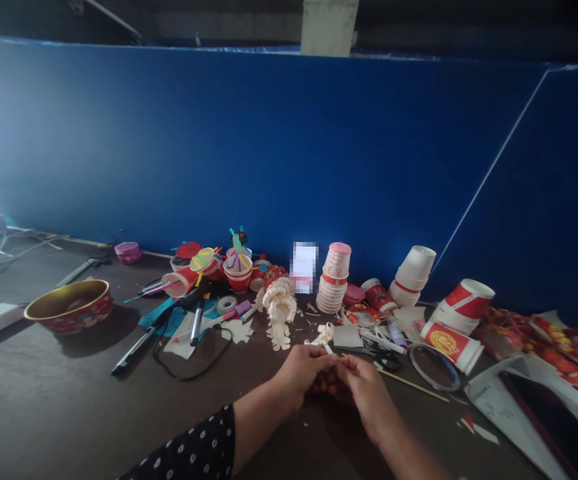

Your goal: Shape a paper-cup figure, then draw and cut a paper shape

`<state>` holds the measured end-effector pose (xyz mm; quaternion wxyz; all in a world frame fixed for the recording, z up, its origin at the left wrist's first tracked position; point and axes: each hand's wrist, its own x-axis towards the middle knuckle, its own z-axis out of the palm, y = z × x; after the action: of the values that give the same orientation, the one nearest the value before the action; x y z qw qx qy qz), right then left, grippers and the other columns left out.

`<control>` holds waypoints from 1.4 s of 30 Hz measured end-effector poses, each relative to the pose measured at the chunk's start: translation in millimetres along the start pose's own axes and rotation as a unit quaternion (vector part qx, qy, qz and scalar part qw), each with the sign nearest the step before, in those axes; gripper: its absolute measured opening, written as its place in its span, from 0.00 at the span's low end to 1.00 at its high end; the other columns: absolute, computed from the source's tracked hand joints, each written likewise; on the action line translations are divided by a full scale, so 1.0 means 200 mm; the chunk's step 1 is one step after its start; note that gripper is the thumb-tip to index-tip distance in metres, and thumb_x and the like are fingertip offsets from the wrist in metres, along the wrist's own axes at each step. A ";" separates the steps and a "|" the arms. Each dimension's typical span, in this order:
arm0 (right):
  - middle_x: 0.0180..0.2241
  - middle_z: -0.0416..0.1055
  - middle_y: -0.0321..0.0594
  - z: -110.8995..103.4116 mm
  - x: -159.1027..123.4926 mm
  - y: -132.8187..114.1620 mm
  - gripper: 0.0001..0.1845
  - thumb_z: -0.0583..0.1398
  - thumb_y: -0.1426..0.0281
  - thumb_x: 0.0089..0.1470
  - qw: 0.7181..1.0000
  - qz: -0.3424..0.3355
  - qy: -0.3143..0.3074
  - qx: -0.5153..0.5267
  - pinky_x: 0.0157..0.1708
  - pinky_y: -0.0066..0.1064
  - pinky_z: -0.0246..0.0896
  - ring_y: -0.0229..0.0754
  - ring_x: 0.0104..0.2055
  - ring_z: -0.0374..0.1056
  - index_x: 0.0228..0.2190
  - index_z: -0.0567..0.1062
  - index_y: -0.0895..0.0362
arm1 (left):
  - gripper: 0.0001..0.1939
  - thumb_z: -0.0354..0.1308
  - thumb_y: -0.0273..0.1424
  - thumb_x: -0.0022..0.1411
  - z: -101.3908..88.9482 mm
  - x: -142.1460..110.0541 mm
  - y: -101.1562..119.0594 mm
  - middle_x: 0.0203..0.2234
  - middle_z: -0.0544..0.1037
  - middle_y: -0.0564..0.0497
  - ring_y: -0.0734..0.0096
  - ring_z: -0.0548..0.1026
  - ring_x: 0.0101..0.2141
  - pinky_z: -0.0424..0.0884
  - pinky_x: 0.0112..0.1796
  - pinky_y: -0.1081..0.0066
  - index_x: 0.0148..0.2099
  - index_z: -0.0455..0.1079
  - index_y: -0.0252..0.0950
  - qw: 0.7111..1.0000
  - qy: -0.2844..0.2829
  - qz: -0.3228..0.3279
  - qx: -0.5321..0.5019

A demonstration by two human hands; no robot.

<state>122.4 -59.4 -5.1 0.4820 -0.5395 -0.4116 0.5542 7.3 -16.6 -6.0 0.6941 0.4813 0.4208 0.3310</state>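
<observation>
A small, bumpy red object [332,385] is partly hidden beneath the two hands, near the front of the dark brown table [89,420] and roughly midway across it. A narrow white strip [327,347] shows at the fingertips of the left hand [296,375], whose wrist meets a black sleeve with white spots [201,445]. The right hand [369,392] comes in from the other side, its fingertips beside the left ones. Both hands are narrow, thumb and fingers drawn together; exactly what the right one pinches is too small to tell.

Just beyond the hands lie curled white paper scraps [323,333] and a flat grey-white card [347,336]. To the right of these are a black-handled pair of scissors [387,361], a thin pale wooden stick [413,385] and a clear round ring of tape [433,367]. Farther back, a figure of scalloped white paper pieces [279,310] stands left of an upright stack of white paper cups with red markings [335,280].

Toward the left are red paper cups with coloured strips [239,272], a silver-and-black pen [133,352] and a round bowl with a gold inside and red patterned outside [71,308]. A dark phone [559,427] lies at the far right.
</observation>
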 end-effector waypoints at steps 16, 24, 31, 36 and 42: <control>0.23 0.71 0.34 -0.01 -0.01 -0.01 0.15 0.62 0.60 0.38 1.000 0.004 -0.015 -0.016 0.21 0.23 0.60 0.35 0.22 0.67 0.27 0.71 0.58 | 0.14 0.61 0.37 0.43 -0.03 0.03 0.00 0.07 0.61 0.58 0.84 0.56 0.10 0.46 0.14 0.79 0.20 0.63 0.32 0.998 0.052 0.020 -0.040; 0.21 0.71 0.35 0.00 -0.01 -0.01 0.14 0.62 0.60 0.38 1.000 -0.006 0.006 -0.023 0.20 0.25 0.60 0.35 0.21 0.66 0.23 0.70 0.59 | 0.13 0.62 0.35 0.41 -0.02 0.01 0.01 0.08 0.62 0.58 0.83 0.59 0.11 0.47 0.13 0.79 0.19 0.64 0.32 0.998 0.035 0.020 -0.046; 0.19 0.70 0.35 0.00 0.00 -0.02 0.15 0.63 0.60 0.36 1.000 0.000 0.018 -0.012 0.20 0.25 0.59 0.35 0.20 0.66 0.19 0.69 0.60 | 0.13 0.61 0.35 0.41 -0.02 0.02 0.01 0.08 0.62 0.57 0.83 0.58 0.11 0.48 0.14 0.80 0.19 0.64 0.32 0.999 0.023 0.014 -0.040; 0.19 0.70 0.35 0.00 0.00 -0.01 0.14 0.62 0.60 0.37 1.000 0.000 0.016 -0.024 0.21 0.25 0.59 0.36 0.20 0.66 0.19 0.68 0.59 | 0.11 0.61 0.34 0.40 -0.02 0.01 0.01 0.09 0.64 0.57 0.82 0.60 0.12 0.49 0.13 0.80 0.22 0.67 0.30 0.999 0.019 0.024 -0.044; 0.16 0.67 0.32 -0.01 0.01 0.01 0.15 0.59 0.58 0.41 0.996 -0.030 0.037 -0.069 0.18 0.25 0.58 0.35 0.18 0.64 0.18 0.66 0.57 | 0.12 0.60 0.34 0.41 -0.03 0.02 0.00 0.12 0.66 0.55 0.83 0.61 0.12 0.49 0.13 0.80 0.27 0.69 0.29 0.998 0.000 0.038 -0.049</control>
<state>123.4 -57.4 -7.8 0.4747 -0.5789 -0.4468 0.4898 4.4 -10.8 -8.6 0.7039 0.4623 0.3856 0.3770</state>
